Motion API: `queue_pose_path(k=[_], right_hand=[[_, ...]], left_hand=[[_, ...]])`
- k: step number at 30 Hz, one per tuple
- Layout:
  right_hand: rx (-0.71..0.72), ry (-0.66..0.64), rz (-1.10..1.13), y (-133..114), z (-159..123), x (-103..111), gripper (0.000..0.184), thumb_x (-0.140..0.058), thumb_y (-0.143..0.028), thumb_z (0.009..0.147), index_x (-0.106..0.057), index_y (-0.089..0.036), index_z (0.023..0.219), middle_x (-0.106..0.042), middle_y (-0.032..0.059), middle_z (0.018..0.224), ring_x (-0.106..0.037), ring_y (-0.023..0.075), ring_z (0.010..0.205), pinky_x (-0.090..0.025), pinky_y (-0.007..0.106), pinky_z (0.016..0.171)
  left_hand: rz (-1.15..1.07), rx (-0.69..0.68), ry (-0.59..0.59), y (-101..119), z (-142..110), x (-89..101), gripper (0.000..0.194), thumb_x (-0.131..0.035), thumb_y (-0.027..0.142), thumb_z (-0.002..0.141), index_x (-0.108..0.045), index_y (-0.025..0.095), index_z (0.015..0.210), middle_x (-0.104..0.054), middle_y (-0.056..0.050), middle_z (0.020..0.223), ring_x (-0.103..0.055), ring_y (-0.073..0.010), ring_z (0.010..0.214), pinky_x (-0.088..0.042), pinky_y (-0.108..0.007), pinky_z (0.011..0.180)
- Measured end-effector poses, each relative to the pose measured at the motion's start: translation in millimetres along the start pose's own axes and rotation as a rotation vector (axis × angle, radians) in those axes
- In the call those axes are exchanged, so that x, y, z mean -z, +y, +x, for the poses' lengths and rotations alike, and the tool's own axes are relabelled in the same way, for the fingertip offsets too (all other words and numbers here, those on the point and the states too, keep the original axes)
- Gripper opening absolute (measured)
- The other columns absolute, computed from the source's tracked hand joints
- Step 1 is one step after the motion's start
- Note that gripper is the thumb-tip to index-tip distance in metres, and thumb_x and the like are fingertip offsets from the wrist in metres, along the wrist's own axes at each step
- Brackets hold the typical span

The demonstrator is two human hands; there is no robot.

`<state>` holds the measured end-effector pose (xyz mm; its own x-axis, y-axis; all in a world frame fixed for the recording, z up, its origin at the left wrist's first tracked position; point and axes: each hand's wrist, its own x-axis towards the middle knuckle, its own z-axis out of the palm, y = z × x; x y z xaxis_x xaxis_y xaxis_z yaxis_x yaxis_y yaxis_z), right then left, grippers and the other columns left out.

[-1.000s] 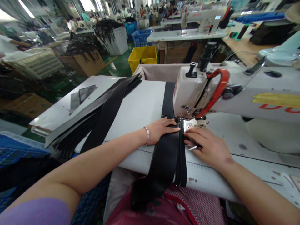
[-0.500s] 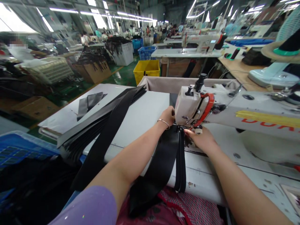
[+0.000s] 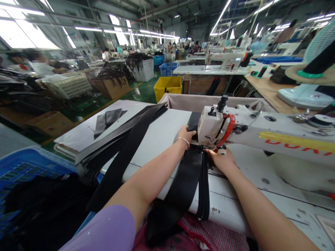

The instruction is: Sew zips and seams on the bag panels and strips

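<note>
A wide black strip (image 3: pixel 183 184) runs under the sewing machine's head (image 3: pixel 210 127) and hangs over the table's front edge. Along its right side lies a narrow black zipper (image 3: pixel 204 191), with a small metal piece at its lower end. My left hand (image 3: pixel 185 135) is closed on the strip's left edge, just left of the machine head; its fingertips are partly hidden. At the right of the presser foot, my right hand (image 3: pixel 222 161) pinches the zipper edge close to the needle. Part of that grip is hidden by the machine.
A stack of black strips (image 3: pixel 112 150) lies left on the white table (image 3: pixel 154 139). A blue basket (image 3: pixel 34 160) holding dark fabric stands at lower left. Behind the machine is a cloth-lined bin (image 3: pixel 209 101); beyond it, a yellow crate (image 3: pixel 167 87). A fan (image 3: pixel 300 92) stands at right.
The view has tilted up slightly, so everything sits lower. My left hand has shifted a little on the strip, its fingers less tightly curled. My right hand stays by the presser foot.
</note>
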<state>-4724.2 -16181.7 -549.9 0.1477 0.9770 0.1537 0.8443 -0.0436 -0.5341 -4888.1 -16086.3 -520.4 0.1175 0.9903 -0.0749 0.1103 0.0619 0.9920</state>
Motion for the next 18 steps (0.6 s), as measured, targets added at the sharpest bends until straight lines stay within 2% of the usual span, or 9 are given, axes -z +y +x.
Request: queue_pose_path(k=[3,5,7,9,10,11,13,15,18], right_hand=[[0.073,-0.042,0.022,-1.7,-22.3,19.9,0.028,-0.059,-0.042,0.08,-0.063,-0.019,0.095,-0.064,0.0048,0.074,-0.06,0.0201,0.066,-0.04,0.028,0.057],[0.113,-0.096,0.045,0.3,-49.4,31.9,0.03,-0.06,-0.045,0.081,-0.061,-0.02,0.097,-0.063,0.002,0.072,-0.06,0.0194,0.065,-0.041,0.028,0.056],[0.156,-0.174,0.079,2.3,-83.2,38.8,0.028,-0.052,-0.049,0.087,-0.061,-0.023,0.09,-0.062,-0.0003,0.069,-0.059,0.0186,0.063,-0.042,0.028,0.056],[0.204,-0.227,0.105,1.2,-116.6,38.9,0.031,-0.043,-0.049,0.092,-0.061,-0.025,0.081,-0.063,-0.0005,0.069,-0.06,0.0184,0.065,-0.043,0.028,0.058],[0.218,-0.227,0.101,-0.9,-130.9,36.9,0.032,-0.041,-0.047,0.093,-0.061,-0.025,0.08,-0.064,-0.0001,0.072,-0.06,0.0187,0.067,-0.044,0.029,0.06],[0.22,-0.212,0.086,-4.1,-142.8,33.9,0.031,-0.041,-0.046,0.093,-0.061,-0.026,0.081,-0.064,0.0002,0.074,-0.06,0.019,0.068,-0.043,0.029,0.06],[0.182,-0.163,0.038,-13.1,-158.8,27.3,0.027,-0.043,-0.046,0.092,-0.06,-0.026,0.085,-0.065,0.0002,0.079,-0.06,0.0189,0.068,-0.042,0.029,0.059],[0.116,-0.135,0.01,-23.2,-166.2,22.6,0.027,-0.049,-0.05,0.089,-0.058,-0.026,0.084,-0.064,-0.0002,0.079,-0.058,0.0177,0.062,-0.039,0.028,0.055],[0.075,-0.143,0.032,-33.8,-172.9,21.5,0.03,-0.056,-0.053,0.085,-0.057,-0.024,0.079,-0.062,-0.0012,0.072,-0.055,0.0158,0.056,-0.035,0.027,0.052]], left_hand=[[0.207,0.042,0.024,13.9,-16.2,60.3,0.021,-0.066,0.016,0.078,-0.056,0.012,0.096,-0.063,-0.002,0.081,-0.061,-0.0138,0.073,-0.053,-0.03,0.07],[0.34,0.048,0.033,23.3,-37.2,117.9,0.029,-0.071,0.009,0.066,-0.057,0.013,0.091,-0.064,-0.002,0.081,-0.062,-0.0174,0.079,-0.052,-0.035,0.078],[0.46,0.031,0.071,31.0,-65.4,173.4,0.036,-0.073,0.006,0.058,-0.058,0.015,0.089,-0.064,-0.003,0.089,-0.06,-0.024,0.096,-0.047,-0.042,0.092],[0.541,-0.011,0.129,33.8,-97.0,209.5,0.046,-0.07,0.006,0.057,-0.056,0.016,0.099,-0.061,-0.009,0.11,-0.049,-0.0314,0.118,-0.035,-0.05,0.106],[0.562,-0.036,0.137,32.0,-112.8,216.2,0.051,-0.068,0.007,0.06,-0.053,0.016,0.108,-0.055,-0.012,0.123,-0.041,-0.0329,0.127,-0.03,-0.051,0.109],[0.57,-0.058,0.125,27.6,-128.2,214.9,0.053,-0.065,0.009,0.065,-0.05,0.016,0.115,-0.048,-0.013,0.133,-0.036,-0.0322,0.132,-0.027,-0.051,0.111],[0.555,-0.072,0.021,10.9,-157.7,191.1,0.049,-0.056,0.013,0.076,-0.045,0.017,0.123,-0.044,-0.014,0.138,-0.045,-0.0268,0.127,-0.035,-0.048,0.108],[0.509,-0.031,-0.184,-13.5,-186.1,151.3,0.038,-0.046,0.014,0.082,-0.049,0.017,0.12,-0.06,-0.011,0.119,-0.065,-0.0192,0.096,-0.051,-0.042,0.09],[0.437,0.022,-0.6,-50.8,-225.4,97.4,0.023,-0.051,0.018,0.082,-0.063,0.016,0.1,-0.068,-0.003,0.075,-0.065,-0.0153,0.061,-0.057,-0.035,0.068]])
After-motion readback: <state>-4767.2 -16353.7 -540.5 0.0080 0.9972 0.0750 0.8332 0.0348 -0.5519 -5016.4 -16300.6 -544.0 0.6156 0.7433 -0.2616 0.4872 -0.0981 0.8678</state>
